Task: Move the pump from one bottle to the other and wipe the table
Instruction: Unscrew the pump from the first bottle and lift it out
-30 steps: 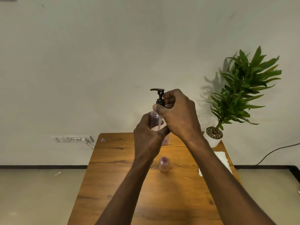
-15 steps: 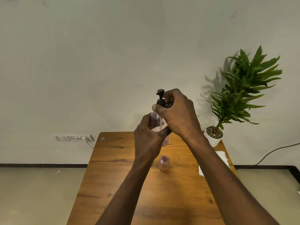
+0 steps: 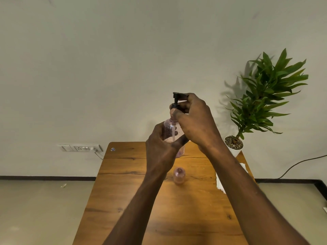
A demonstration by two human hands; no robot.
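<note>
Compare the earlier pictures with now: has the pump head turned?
Yes. The pump nozzle pointed left a second ago, then toward the camera; judged against the wall behind, it now points right, under the right hand.

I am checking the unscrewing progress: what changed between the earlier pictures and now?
The black plastic pump turned: its nozzle pointed left, then towards the camera, and now lies under the right hand, which kept its grip on the collar. The pump seems slightly raised. The left hand still holds the clear pinkish bottle; the second small pink bottle stayed put.

We see a green plant [image 3: 265,96] in a white pot [image 3: 234,151] at the back corner, and a wall socket [image 3: 80,148] low down.
</note>
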